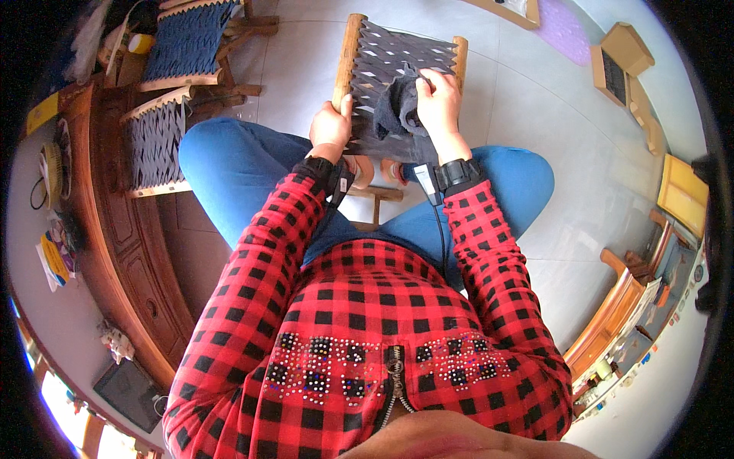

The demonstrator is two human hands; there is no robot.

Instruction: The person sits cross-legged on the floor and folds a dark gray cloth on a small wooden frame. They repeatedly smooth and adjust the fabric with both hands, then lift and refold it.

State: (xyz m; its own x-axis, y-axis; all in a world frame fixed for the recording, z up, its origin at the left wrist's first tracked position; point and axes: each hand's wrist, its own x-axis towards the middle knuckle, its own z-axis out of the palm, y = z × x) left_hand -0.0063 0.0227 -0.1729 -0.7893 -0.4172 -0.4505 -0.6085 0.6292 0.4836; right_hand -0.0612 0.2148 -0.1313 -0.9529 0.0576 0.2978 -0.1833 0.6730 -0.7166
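Before my knees is a folding stool's woven seat [395, 57], dark grey strips laced between two wooden rails. My left hand [332, 126] grips the near end of the left wooden rail [348, 60], thumb on top. A bunched dark grey cloth [397, 106] is pinched in my right hand [440, 106] and lies against the woven strips. The right wooden rail [460, 51] shows just beyond that hand. Crossed wooden legs [375, 195] appear below the seat, between my thighs.
At the left stand a blue woven stool [186, 43] and a grey woven stool [157, 140], beside a carved wooden cabinet [132, 258]. An open cardboard box [610, 77] sits on the tiled floor at upper right. Wooden furniture [608, 310] lines the lower right.
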